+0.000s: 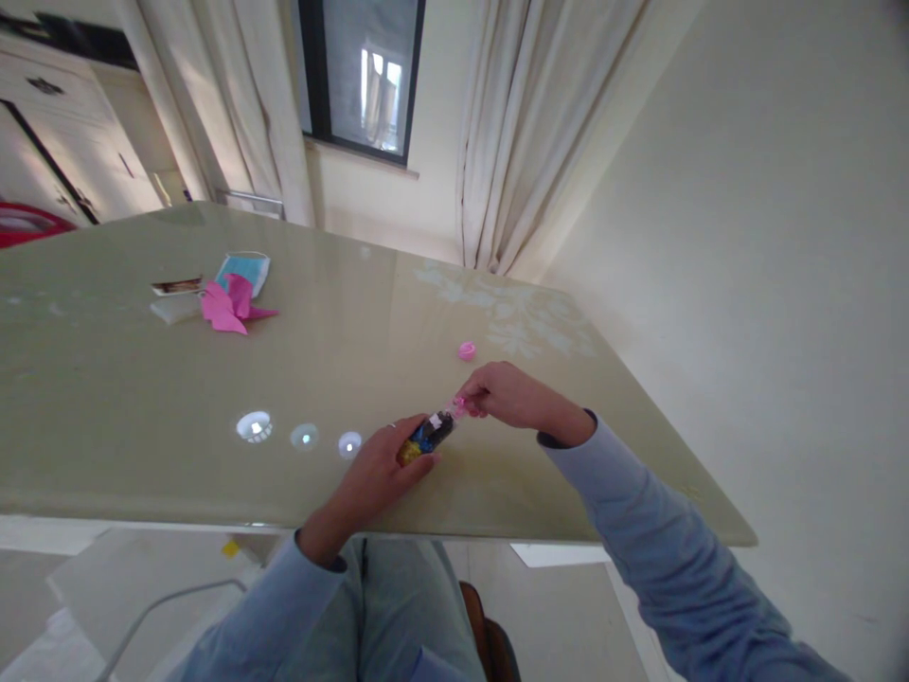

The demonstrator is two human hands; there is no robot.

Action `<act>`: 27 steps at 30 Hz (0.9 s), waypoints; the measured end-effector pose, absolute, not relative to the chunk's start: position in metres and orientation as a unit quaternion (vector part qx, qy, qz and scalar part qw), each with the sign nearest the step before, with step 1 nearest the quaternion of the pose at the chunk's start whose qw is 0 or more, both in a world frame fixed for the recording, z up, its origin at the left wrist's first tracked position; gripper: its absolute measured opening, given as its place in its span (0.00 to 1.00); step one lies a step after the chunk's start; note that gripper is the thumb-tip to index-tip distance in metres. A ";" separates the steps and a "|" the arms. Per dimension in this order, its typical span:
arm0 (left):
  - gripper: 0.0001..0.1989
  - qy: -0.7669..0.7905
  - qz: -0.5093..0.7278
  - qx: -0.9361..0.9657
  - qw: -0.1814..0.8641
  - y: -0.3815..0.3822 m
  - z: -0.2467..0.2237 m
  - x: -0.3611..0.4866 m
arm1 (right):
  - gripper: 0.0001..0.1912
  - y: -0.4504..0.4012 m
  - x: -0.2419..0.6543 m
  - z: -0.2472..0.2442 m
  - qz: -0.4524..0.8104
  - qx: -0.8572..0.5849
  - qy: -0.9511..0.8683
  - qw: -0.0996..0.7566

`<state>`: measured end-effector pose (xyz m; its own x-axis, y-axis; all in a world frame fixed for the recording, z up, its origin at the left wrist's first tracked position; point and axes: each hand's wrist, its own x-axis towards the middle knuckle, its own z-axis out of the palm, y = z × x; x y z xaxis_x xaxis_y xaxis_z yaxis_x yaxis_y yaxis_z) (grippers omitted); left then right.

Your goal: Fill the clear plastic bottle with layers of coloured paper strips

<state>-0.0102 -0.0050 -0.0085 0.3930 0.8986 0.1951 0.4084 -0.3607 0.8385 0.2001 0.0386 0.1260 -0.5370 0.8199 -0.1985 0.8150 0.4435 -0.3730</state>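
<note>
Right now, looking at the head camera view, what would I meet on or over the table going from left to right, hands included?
Small brown-and-white strip → pink sheet → left hand → small dark bottle with blue and yellow → right hand.

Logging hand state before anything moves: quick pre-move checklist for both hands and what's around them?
1. Left hand has the small container: ok, wrapped around its lower part.
2. Right hand at the pink end: ok, fingertips on it.
3. Container upright: not ok, tilted, pink end toward the right hand.
4. Pink end loose from container: cannot tell, too small and partly covered by fingers.
5. Pink round piece apart from both hands: ok, on the table just beyond the right hand.
6. Blue mask apart from both hands: ok, far left.
</note>
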 end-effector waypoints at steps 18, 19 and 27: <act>0.24 0.435 0.301 0.781 0.333 -0.007 -0.001 -0.005 | 0.05 0.058 0.205 0.133 0.446 -0.576 -0.684 0.045; 0.24 0.435 0.297 0.783 0.332 -0.007 0.000 -0.003 | 0.05 0.060 0.207 0.132 0.451 -0.575 -0.681 0.038; 0.24 0.414 0.308 0.788 0.336 -0.006 -0.002 0.001 | 0.10 0.063 0.215 0.125 0.445 -0.554 -0.703 0.028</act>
